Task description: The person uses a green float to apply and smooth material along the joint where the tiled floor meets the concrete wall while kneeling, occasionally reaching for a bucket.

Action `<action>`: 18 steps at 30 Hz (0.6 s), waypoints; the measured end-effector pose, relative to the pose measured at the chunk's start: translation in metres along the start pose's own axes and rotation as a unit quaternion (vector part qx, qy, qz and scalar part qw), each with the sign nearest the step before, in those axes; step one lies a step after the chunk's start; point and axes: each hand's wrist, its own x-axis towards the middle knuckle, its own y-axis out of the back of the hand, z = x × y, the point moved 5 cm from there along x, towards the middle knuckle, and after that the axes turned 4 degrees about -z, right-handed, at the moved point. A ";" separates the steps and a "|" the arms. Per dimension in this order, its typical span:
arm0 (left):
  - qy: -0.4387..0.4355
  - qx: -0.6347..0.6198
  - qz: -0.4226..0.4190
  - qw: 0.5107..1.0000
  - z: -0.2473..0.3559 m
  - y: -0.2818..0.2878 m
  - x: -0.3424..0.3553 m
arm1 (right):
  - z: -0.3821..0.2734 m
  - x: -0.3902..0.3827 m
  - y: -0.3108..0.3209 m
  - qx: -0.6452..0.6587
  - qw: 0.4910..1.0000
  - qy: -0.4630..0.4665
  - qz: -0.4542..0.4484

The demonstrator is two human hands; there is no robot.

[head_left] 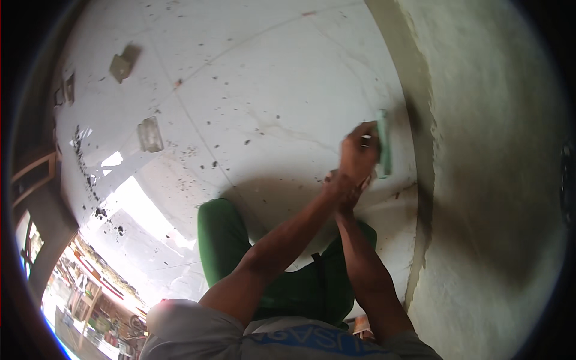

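So the person here is crouching or kneeling on a white tiled floor (288, 78), and pretty much everything is happening over by its right edge. The left hand (360, 150) is gripping a long, pale green slab (384, 144), fingers closing around its left side, though it's blurry enough that I can't tell exactly where the fingertips are sitting. The slab is showing up nearly edge-on and running lengthwise along the floor's right edge, close to the grey strip (411, 66) that's following the foot of the plastered wall (480, 90). Can't tell whether it's touching the floor.

The right hand (358, 193) is tucking in just below the left one, right by the left wrist and partly hiding behind it. Honestly can't tell if its fingers are spreading or pressing together, or if it's holding anything. The two forearms are converging there, above the green trousers (222, 234).

Elsewhere, dark crumbs (215, 164) are lying scattered across the floor, bunching into a trail toward its left edge. Two small flat pieces are lying well apart from the hands: a tan one (122, 67) near the upper left corner, and a greyish one (150, 134) a bit nearer the person. Bright light is reflecting off the lower left part.
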 end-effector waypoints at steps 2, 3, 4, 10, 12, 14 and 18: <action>0.079 -0.092 0.014 0.992 0.019 0.099 0.003 | -0.024 0.018 -0.010 -0.033 0.997 0.055 0.051; 0.062 -0.080 0.060 0.993 0.029 0.165 0.005 | -0.049 0.043 -0.013 -0.020 1.000 -0.003 -0.014; 0.025 -0.159 0.064 0.985 0.036 0.227 0.008 | -0.073 0.064 -0.011 -0.014 0.995 -0.060 -0.084; 0.021 -0.106 0.178 0.978 0.130 0.415 0.036 | -0.169 0.268 -0.058 0.034 0.985 0.155 -0.072; -0.002 -0.051 0.092 0.994 0.144 0.447 0.060 | -0.196 0.323 -0.073 0.047 0.979 0.188 -0.063; -0.023 -0.053 0.095 0.994 0.149 0.458 0.109 | -0.208 0.372 -0.081 -0.043 0.989 0.137 -0.026; -0.101 -0.023 0.051 0.993 0.178 0.473 0.229 | -0.234 0.386 -0.091 -0.092 0.992 0.077 -0.027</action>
